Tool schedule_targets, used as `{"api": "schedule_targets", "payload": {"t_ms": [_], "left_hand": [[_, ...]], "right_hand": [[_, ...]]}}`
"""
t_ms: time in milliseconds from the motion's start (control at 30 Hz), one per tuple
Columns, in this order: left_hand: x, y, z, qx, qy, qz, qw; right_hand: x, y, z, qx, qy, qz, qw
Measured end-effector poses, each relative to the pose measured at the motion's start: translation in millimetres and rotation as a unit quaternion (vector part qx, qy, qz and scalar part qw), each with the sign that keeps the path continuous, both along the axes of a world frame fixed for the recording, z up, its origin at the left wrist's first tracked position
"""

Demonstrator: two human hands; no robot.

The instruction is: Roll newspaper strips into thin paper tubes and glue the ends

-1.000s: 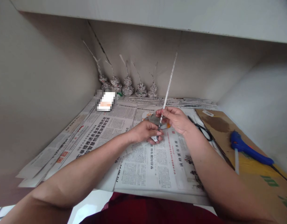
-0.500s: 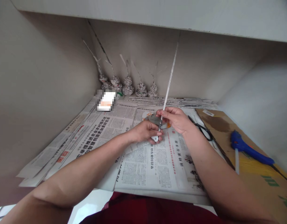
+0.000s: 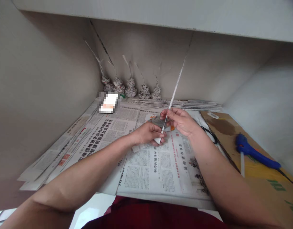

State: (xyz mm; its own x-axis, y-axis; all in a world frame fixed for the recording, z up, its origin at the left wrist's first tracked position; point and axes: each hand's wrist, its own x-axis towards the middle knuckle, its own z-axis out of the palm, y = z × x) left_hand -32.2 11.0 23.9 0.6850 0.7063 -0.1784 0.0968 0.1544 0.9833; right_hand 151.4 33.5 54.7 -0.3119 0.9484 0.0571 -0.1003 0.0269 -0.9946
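My left hand (image 3: 147, 133) pinches the lower end of a thin paper roll (image 3: 177, 84); my right hand (image 3: 183, 122) grips it just above; roll tilts up rightward over newspaper (image 3: 158, 173); paper sticks (image 3: 196, 104) piled behind; five woven shapes (image 3: 130, 89) stand by back wall (image 3: 208, 70).

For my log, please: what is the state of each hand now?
Left hand: closed, holding a thin, speckled white rolled-paper stick near its lower end.
Right hand: closed on the same stick, higher up.

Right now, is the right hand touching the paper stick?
Touching. The head view shows the right hand pinching the paper stick partway up, with no gap visible at the grip.
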Motion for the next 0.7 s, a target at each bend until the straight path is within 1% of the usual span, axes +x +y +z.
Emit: {"api": "schedule_targets", "payload": {"t_ms": [67, 100, 200, 233, 267, 367, 400, 433, 533, 567, 600, 700], "left_hand": [[-0.2, 0.1, 0.6, -0.001, 0.004, 0.002, 1.0], [-0.3, 0.0, 1.1, -0.002, 0.006, 0.005, 1.0], [-0.4, -0.5, 3.1, -0.006, 0.008, 0.016, 1.0], [-0.5, -0.5, 3.5, -0.007, 0.008, 0.018, 1.0], [-0.6, -0.4, 3.7, -0.008, 0.007, 0.02, 1.0], [-0.9, 0.2, 2.6, -0.007, 0.003, 0.018, 1.0], [-1.0, 0.4, 1.7, -0.007, 0.0, 0.016, 1.0], [-1.0, 0.6, 0.8, -0.007, -0.002, 0.014, 1.0], [-1.2, 0.9, -1.5, -0.01, -0.008, 0.006, 1.0], [-1.3, 1.1, -1.9, -0.01, -0.007, 0.006, 1.0], [-1.5, 1.3, -2.2, -0.008, -0.007, 0.005, 1.0], [-1.9, 1.9, -2.3, 0.0, -0.002, 0.0, 1.0]], "right_hand": [[1.0, 0.0, 0.5, -0.001, -0.006, 0.021, 1.0], [1.1, 0.1, 0.6, -0.002, -0.004, 0.01, 1.0], [0.0, 0.4, 1.0, -0.01, 0.017, -0.066, 0.998], [-0.2, 0.3, 1.4, -0.012, 0.023, -0.076, 0.997], [-0.1, 0.1, 1.8, -0.011, 0.025, -0.069, 0.997], [1.0, -0.7, 2.7, -0.006, 0.013, -0.003, 1.0], [1.4, -0.7, 2.6, -0.004, 0.007, 0.005, 1.0], [1.5, -0.5, 2.3, -0.005, 0.003, -0.003, 1.0], [1.5, 0.0, 1.4, -0.003, -0.003, -0.065, 0.998], [1.8, 0.0, 1.3, -0.001, -0.008, -0.066, 0.998], [2.3, -0.3, 1.5, 0.002, -0.014, -0.051, 0.999], [4.3, -1.2, 2.1, 0.007, -0.04, 0.032, 0.999]]}}
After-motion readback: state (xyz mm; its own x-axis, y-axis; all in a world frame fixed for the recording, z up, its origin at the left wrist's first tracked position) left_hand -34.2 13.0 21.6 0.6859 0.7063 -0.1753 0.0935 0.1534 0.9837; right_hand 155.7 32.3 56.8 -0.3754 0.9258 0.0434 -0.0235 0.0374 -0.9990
